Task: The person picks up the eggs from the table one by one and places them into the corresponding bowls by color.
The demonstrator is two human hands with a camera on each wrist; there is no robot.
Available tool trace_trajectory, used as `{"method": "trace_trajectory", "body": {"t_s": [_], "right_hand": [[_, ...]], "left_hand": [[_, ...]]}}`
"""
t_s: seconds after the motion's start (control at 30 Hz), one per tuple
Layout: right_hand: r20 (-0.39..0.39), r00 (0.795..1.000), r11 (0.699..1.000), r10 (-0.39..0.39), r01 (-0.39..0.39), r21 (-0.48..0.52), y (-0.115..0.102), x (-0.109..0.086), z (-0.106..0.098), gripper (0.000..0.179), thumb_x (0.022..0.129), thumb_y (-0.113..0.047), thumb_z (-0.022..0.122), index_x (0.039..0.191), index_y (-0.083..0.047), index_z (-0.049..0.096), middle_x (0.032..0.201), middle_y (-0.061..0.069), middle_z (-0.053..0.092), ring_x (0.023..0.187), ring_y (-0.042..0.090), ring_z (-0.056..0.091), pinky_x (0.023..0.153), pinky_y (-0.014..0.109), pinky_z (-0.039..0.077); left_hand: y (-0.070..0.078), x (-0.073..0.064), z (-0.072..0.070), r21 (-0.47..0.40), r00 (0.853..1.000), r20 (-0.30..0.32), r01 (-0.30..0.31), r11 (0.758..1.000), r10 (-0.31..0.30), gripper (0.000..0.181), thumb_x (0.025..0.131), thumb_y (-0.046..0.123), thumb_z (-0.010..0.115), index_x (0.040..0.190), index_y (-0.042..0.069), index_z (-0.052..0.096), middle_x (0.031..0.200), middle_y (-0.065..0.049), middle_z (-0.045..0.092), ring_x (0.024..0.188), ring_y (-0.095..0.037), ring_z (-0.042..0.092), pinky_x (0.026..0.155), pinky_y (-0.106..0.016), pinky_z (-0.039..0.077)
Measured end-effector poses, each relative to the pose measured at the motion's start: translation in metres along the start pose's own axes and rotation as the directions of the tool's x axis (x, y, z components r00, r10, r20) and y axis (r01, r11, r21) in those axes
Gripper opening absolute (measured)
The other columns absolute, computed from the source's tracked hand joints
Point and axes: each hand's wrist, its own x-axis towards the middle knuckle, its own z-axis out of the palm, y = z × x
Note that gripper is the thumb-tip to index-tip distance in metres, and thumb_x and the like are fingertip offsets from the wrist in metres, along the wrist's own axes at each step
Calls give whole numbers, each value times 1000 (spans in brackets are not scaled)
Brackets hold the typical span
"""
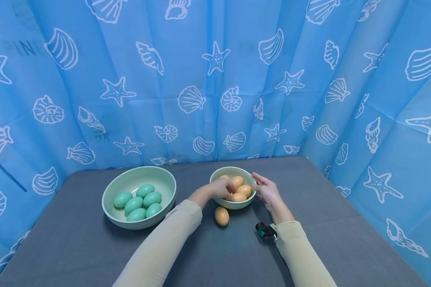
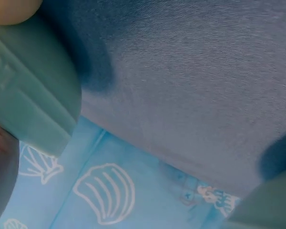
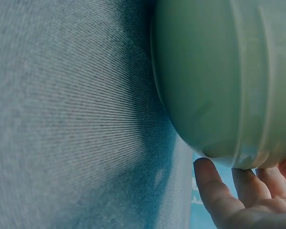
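My left hand (image 1: 220, 188) reaches over the left side of a small pale green bowl (image 1: 234, 205), its fingers bent down among several brown eggs (image 1: 244, 190). Its fingertips are partly hidden, so whether they grip an egg is unclear. My right hand (image 1: 269, 194) is at the bowl's right side, fingers fairly straight. In the right wrist view its fingertips (image 3: 207, 169) touch the outside of the bowl (image 3: 200, 81). One brown egg (image 1: 221, 216) lies on the table just in front of the bowl.
A larger pale green bowl (image 1: 109, 191) stands to the left, with several green eggs (image 1: 133, 205) inside. Grey cloth covers the table (image 1: 75, 255). A blue curtain with white shells (image 1: 190, 48) hangs behind it. A black strap (image 1: 265, 230) hangs at my right cuff.
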Motion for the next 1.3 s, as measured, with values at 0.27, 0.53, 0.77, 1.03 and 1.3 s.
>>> {"method": "trace_trajectory", "body": {"t_s": [0.27, 0.53, 0.77, 1.03, 1.3], "right_hand": [[11, 1000, 1000, -12, 12, -2, 1, 0, 0, 53, 104, 1, 45, 156, -5, 35, 162, 12, 32, 149, 34, 30, 113, 58, 37], [9, 1000, 1000, -3, 3, 3, 1, 0, 0, 53, 104, 1, 45, 156, -6, 35, 162, 12, 32, 149, 34, 30, 113, 57, 38], [16, 1000, 1000, -8, 8, -3, 1, -1, -2, 53, 105, -1, 45, 156, -6, 34, 162, 11, 30, 150, 34, 30, 113, 57, 38], [7, 1000, 1000, -7, 7, 5, 1, 0, -2, 52, 105, 0, 45, 156, -6, 36, 162, 12, 31, 150, 34, 30, 113, 57, 38], [16, 1000, 1000, -9, 9, -2, 0, -1, -1, 52, 105, -2, 44, 156, -5, 35, 162, 13, 30, 150, 34, 29, 113, 57, 38]], "left_hand": [[-9, -20, 4, -111, 981, -156, -134, 985, 116, 36, 92, -1, 67, 127, -9, 63, 126, -23, 66, 112, -34, 66, 93, -35, 57], [-19, -43, 9, -116, 915, -371, -216, 969, 159, 34, 91, -3, 66, 125, -10, 64, 119, -25, 68, 106, -38, 67, 88, -38, 59], [-23, -57, 12, -125, 897, -421, -209, 970, 139, 37, 93, -1, 67, 129, -9, 61, 125, -25, 64, 109, -37, 65, 92, -43, 56], [-27, -71, 27, -137, 885, -456, -171, 976, 91, 55, 89, 1, 74, 138, -9, 50, 121, -22, 61, 102, -31, 64, 83, -39, 57], [-34, -79, 44, -213, 928, -367, -19, 977, -62, 73, 87, 13, 80, 144, -10, 40, 123, -21, 60, 100, -29, 64, 80, -40, 57]]}}
